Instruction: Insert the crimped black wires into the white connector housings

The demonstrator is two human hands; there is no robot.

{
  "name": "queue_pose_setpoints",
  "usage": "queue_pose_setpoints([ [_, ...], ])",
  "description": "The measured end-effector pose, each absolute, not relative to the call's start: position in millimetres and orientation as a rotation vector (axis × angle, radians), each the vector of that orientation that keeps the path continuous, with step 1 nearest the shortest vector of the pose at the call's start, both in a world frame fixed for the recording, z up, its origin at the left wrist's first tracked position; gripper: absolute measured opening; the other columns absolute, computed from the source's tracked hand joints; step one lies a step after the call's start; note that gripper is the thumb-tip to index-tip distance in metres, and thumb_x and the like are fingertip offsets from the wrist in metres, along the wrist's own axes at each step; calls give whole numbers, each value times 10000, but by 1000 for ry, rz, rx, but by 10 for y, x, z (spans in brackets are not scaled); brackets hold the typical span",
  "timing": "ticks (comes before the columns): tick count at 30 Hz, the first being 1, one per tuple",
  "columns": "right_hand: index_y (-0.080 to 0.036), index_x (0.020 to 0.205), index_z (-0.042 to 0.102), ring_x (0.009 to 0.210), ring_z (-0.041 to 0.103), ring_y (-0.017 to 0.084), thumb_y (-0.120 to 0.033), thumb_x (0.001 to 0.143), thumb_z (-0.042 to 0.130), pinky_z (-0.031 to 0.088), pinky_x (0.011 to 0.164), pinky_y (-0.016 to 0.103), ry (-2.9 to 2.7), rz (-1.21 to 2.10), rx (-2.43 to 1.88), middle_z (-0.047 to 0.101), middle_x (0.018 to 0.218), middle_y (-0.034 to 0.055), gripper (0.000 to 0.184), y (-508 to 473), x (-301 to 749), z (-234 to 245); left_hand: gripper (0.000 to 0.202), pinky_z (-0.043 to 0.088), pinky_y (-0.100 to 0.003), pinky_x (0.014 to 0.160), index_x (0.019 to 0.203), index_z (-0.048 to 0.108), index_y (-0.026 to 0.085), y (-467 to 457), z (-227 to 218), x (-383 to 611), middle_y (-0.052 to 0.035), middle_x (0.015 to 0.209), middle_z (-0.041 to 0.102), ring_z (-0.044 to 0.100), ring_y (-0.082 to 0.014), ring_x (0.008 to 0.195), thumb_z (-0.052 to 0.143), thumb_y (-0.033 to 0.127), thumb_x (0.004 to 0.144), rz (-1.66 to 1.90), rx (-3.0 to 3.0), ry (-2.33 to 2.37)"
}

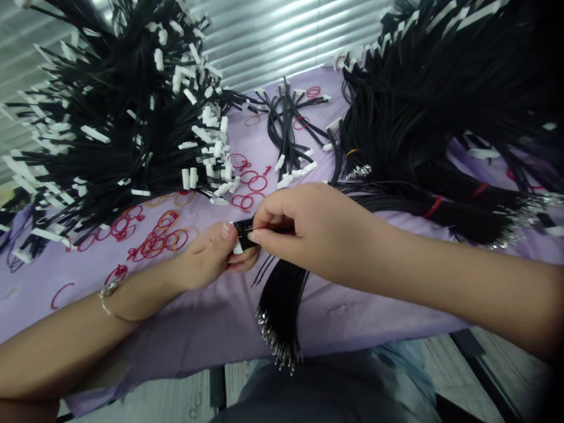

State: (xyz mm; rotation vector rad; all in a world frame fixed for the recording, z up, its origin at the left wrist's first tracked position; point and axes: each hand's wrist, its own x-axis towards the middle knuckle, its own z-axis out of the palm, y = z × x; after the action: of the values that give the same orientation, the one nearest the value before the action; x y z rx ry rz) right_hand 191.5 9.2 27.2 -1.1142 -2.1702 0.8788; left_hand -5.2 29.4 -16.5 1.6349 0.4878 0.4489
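Note:
My left hand (211, 258) pinches a small white connector (238, 247) at the end of black wires, thumb on top. My right hand (304, 226) is closed beside it, fingertips pinching the same black wires (243, 229) where they enter the connector. Beneath my hands a loose bundle of black wires (282, 299) lies on the purple cloth (211, 329), its metal-tipped ends (279, 346) hanging over the near edge. A bracelet circles my left wrist.
A large fan of black wires with white connectors (132, 129) fills the left. Big banded wire bundles (432, 135) fill the right. A smaller wire group (288, 135) lies in the middle. Several red rubber bands (154, 235) are scattered on the cloth.

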Motion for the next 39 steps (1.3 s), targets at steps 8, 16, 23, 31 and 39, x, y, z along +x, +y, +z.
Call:
queue_pose_setpoints([
  [8, -135, 804, 615, 722, 515, 108, -159, 854, 501, 366, 683, 241, -2256, 565, -1007, 612, 773, 18, 127, 112, 1961, 246, 591, 241, -235, 428, 588, 305, 192, 327, -201, -88, 39, 474, 340, 293, -85, 426, 147, 660, 912, 489, 1592, 512],
  [16, -115, 807, 640, 829, 545, 146, -171, 891, 497, 407, 744, 268, -2233, 405, -953, 609, 877, 64, 176, 88, 1955, 224, 608, 238, -250, 427, 595, 300, 198, 339, -229, -100, 44, 476, 335, 282, -86, 409, 104, 697, 880, 494, 1597, 483],
  [23, -112, 773, 591, 772, 491, 126, -143, 861, 547, 382, 721, 247, -2167, 587, -996, 573, 795, 37, 103, 82, 1879, 176, 554, 252, -258, 451, 606, 293, 200, 302, -158, -78, 39, 492, 326, 284, -95, 444, 131, 612, 939, 466, 1634, 504],
  [31, -84, 775, 609, 758, 477, 119, -107, 866, 548, 366, 702, 241, -2168, 659, -1019, 560, 781, 37, 112, 72, 1849, 157, 531, 268, -248, 466, 594, 315, 185, 275, -90, -37, 31, 507, 344, 291, -88, 469, 214, 555, 962, 430, 1697, 477],
  [39, -82, 795, 621, 779, 511, 135, -165, 872, 559, 390, 716, 273, -2236, 568, -1032, 579, 803, 42, 129, 81, 1881, 180, 579, 222, -263, 425, 589, 321, 197, 279, -167, -57, 38, 481, 328, 265, -88, 423, 230, 680, 895, 474, 1607, 505],
])
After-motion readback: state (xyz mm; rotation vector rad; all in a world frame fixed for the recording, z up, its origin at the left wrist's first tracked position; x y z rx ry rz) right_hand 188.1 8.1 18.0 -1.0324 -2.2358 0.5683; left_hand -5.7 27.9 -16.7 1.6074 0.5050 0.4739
